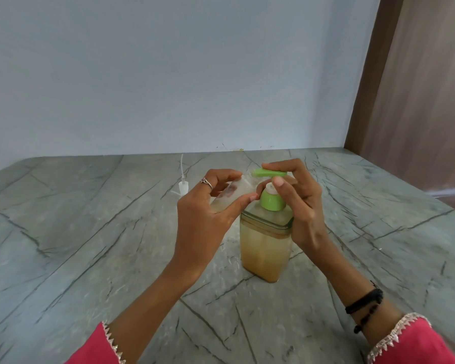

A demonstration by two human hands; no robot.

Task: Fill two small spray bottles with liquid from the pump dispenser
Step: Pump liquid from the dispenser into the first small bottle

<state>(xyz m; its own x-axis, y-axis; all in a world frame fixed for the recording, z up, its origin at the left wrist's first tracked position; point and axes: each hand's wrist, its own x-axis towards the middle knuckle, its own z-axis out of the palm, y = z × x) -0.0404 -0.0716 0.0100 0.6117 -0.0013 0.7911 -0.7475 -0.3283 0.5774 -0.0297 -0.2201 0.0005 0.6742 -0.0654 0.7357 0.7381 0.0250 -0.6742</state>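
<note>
Nearest the camera, two red sleeves (pixel 415 345) with pale lace trim framed the grey veined stone counter (pixel 90 245), the right wrist carrying black thread bands (pixel 365 303).

Further in stood the pump dispenser (pixel 265 245), a clear square bottle about two-thirds full of amber liquid, upright on the counter at centre. The right hand (pixel 300 203) was curled around its green pump head (pixel 269 172), forefinger laid across the top of the nozzle plate and thumb against the collar below. Just to the left, the left hand (pixel 205 214) pinched a small clear spray bottle (pixel 231 191) between thumb and fingers, holding it tilted with its open mouth up against the spout.

The step in hand looked like filling the first bottle (how much liquid it already held could not be read). The next move probably called for a steady downward press on the pump while the mouth stayed right under the spout, or liquid would run down the fingers.

Beyond the hands, to the far left, a white spray cap with its dip tube (pixel 183 179) stood on the counter. A second small bottle was not visible.
</note>
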